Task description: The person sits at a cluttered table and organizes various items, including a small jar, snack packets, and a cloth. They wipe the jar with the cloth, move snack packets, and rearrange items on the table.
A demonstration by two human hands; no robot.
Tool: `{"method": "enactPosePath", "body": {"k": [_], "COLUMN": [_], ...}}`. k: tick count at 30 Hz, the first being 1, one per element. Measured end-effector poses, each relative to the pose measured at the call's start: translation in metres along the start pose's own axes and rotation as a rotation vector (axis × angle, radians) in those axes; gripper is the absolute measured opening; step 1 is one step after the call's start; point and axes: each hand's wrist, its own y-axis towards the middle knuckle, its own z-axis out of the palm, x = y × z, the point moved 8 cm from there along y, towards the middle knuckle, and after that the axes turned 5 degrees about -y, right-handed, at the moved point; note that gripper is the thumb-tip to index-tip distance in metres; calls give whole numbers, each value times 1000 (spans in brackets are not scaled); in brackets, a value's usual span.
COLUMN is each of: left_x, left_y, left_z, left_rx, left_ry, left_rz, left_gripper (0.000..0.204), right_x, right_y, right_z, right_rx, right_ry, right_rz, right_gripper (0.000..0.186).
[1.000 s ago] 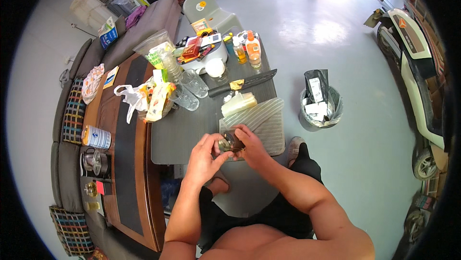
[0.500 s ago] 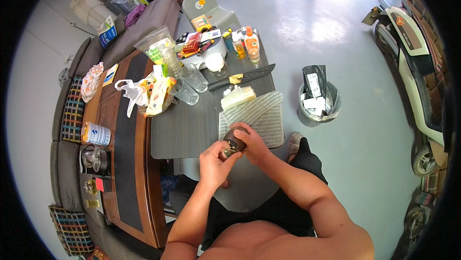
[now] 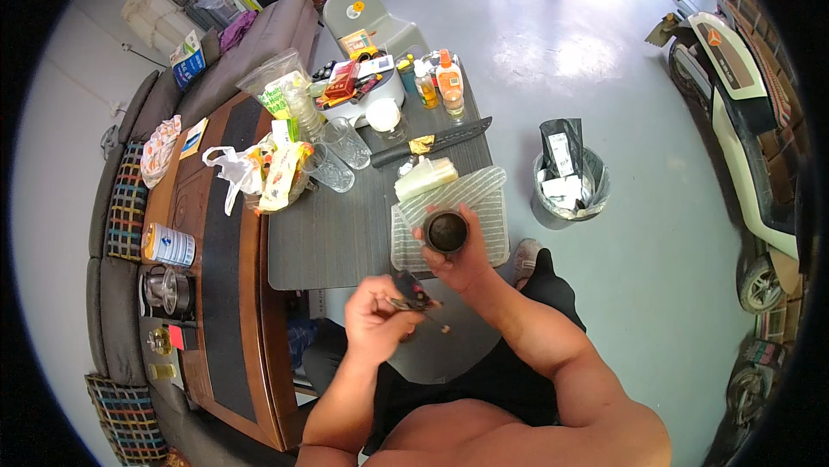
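Note:
My right hand is wrapped round a dark round cup, its open top toward me, over the striped translucent mat at the table's front edge. My left hand is closed on a dark piece with pale and pinkish bits, too small to make out exactly, held lower and nearer me. A small light bit shows just below it. Behind the hands lie a pale wrapped bundle and a long black knife-shaped object with a yellow patch.
The small dark table carries drinking glasses, bags, bottles and a cluttered bin. A trash can stands at right, with a scooter beyond. A wooden table and sofa are at left.
My hands have separated: the right moved up with the cup, and the left drew down and left, holding the dark piece that was against the cup.

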Motion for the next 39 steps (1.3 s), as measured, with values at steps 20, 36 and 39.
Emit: {"method": "enactPosePath", "body": {"k": [20,36,39], "left_x": [28,31,25], "left_y": [8,2,1], "left_z": [-23,-37,-36], "left_rx": [187,189,190], "left_ry": [-981,-926,-928], "left_rz": [-139,-137,-126], "left_gripper": [46,47,48], "right_x": [-3,0,-1], "right_y": [2,-11,-14], "right_z": [1,63,74], "right_rx": [73,415,454], "right_ry": [-210,-50,-62], "right_rz": [1,-65,-61], "right_gripper": [55,76,76]}}
